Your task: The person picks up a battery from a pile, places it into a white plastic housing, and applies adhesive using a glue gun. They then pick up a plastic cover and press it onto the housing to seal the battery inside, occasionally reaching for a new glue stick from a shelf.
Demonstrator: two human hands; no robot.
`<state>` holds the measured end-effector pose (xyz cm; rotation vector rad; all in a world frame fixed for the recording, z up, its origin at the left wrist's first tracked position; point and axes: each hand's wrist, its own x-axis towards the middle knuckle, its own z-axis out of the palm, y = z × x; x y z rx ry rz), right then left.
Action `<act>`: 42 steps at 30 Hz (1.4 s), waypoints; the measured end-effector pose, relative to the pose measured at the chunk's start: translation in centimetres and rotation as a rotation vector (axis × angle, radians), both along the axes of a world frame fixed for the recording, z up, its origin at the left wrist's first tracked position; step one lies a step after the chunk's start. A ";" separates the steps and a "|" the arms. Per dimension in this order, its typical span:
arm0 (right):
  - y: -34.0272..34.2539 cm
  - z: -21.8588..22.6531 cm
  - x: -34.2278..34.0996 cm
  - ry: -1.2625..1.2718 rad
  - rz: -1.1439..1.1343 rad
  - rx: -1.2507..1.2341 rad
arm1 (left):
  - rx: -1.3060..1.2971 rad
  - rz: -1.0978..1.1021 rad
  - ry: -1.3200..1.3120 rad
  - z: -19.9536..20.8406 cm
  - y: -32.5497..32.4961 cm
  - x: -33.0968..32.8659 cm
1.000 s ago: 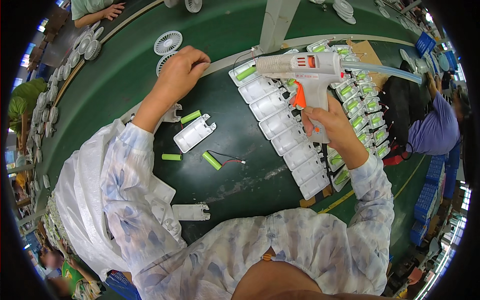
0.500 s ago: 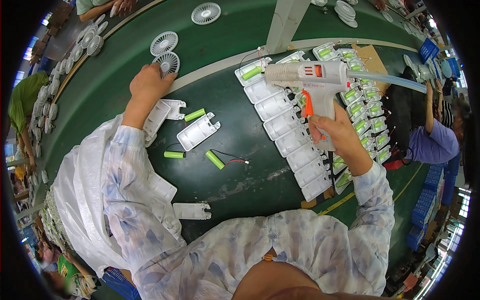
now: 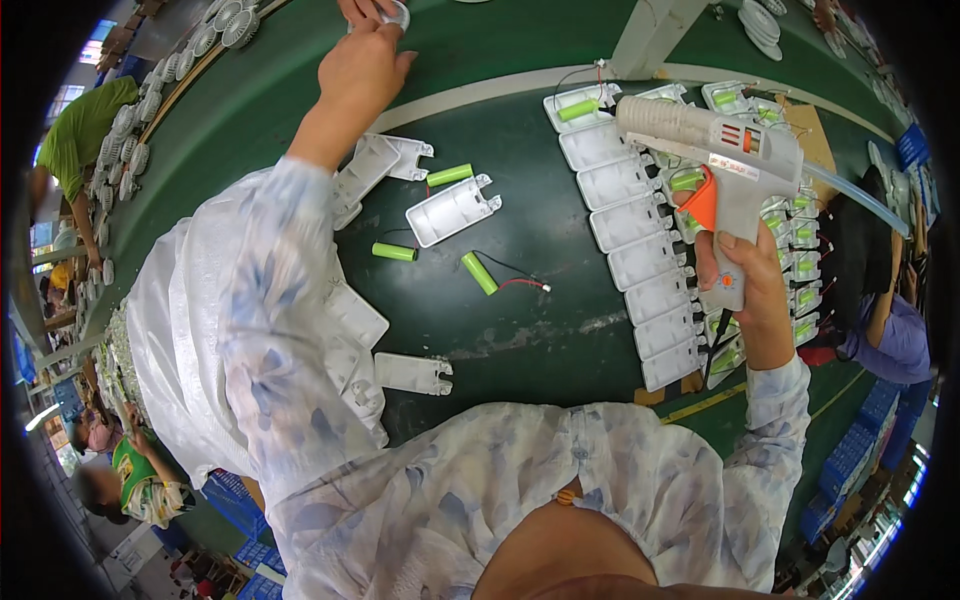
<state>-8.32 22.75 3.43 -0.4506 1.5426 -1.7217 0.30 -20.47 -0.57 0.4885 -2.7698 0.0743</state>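
Observation:
My right hand is wrapped round the grip of a white hot glue gun with an orange trigger, a pale glue stick trailing from its back. The nozzle points left over a row of white plastic housings. Stretched to the far edge of the view, my left hand has its fingers bent over a round white fan grille, partly hidden by the hand. Between my arms lie an open white housing and loose green battery cells, one with a wired connector.
More white housings lie beside my left sleeve. Housings fitted with green cells stand in rows behind the glue gun. A white post rises beyond the table. Co-workers stand at both sides, with blue crates at right.
My left hand has reached farther away with the grille at its fingers. The glue gun has swung right and its nozzle tilts up more. The whole view has shifted.

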 end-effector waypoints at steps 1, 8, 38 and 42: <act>0.0 0.5 0.1 0.000 0.019 0.007 | 0.071 -0.075 0.031 1.9 1.7 1.8; 0.9 0.5 1.3 -0.011 0.055 0.106 | 0.628 -0.530 -0.378 3.8 14.8 12.2; 2.2 -0.8 1.6 0.047 0.093 0.228 | 0.546 -0.653 -0.324 -0.2 17.0 11.2; 2.1 -0.7 1.6 0.007 0.070 0.210 | 0.491 -0.616 -0.114 2.3 16.3 6.6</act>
